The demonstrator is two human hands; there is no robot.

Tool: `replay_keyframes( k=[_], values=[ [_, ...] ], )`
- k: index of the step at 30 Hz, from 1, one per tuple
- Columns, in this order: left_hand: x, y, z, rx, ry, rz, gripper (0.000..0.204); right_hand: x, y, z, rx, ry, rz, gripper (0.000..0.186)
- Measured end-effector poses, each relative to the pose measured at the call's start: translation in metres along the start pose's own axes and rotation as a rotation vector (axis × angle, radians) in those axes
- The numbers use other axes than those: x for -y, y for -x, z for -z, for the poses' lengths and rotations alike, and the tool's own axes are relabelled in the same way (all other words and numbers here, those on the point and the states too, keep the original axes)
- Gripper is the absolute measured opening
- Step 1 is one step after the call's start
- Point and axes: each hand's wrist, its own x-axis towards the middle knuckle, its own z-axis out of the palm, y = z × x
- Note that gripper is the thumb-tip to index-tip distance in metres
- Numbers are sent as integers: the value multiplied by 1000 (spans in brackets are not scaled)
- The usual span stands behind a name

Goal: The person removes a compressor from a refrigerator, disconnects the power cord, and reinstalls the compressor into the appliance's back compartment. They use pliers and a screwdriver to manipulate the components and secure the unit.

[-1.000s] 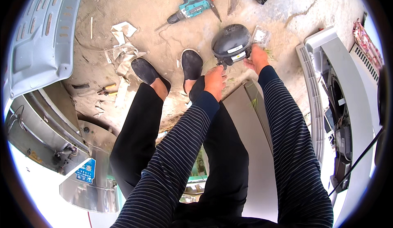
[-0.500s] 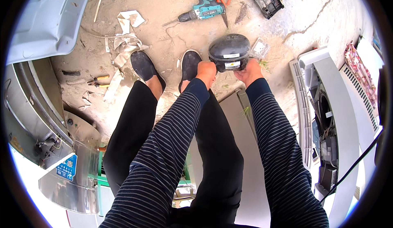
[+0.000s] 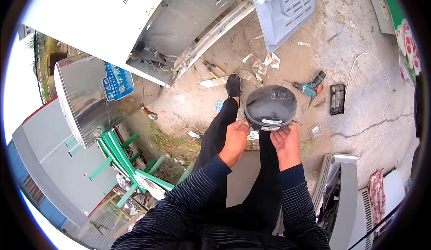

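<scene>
Between both hands I hold a black, rounded fridge compressor (image 3: 270, 106) with white labels on its near side. My left hand (image 3: 236, 140) is closed on its lower left edge. At the lower right edge, my right hand (image 3: 287, 143) grips it, with the fingers tucked partly beneath. The compressor is up off the ground, in front of my legs, and it hides one of my feet. What the fingertips grasp underneath is hidden.
A teal cordless drill (image 3: 310, 87) and a black plastic grille (image 3: 337, 99) lie on the dirt floor ahead. Yellow-handled pliers (image 3: 214, 69) lie near an open white appliance cabinet (image 3: 103, 16). A green plastic stool (image 3: 121, 160) lies tipped at left; a grey appliance panel (image 3: 343, 196) stands right.
The compressor has been raised and brought closer, still held in both hands. My view has swung left, bringing the white cabinet and green stool into sight.
</scene>
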Motion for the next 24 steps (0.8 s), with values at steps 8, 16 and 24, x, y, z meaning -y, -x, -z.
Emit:
replay_keyframes(
  k=[8, 16, 24],
  values=[
    [-130, 24, 141, -2, 341, -18, 18, -30, 80, -196, 140, 114, 140, 36],
    [-205, -61, 216, 74, 409, -12, 15, -44, 59, -334, 45, 243, 257, 30],
    [-245, -134, 239, 120, 487, -13, 13, -39, 29, -413, -3, 244, 500, 38]
  ],
)
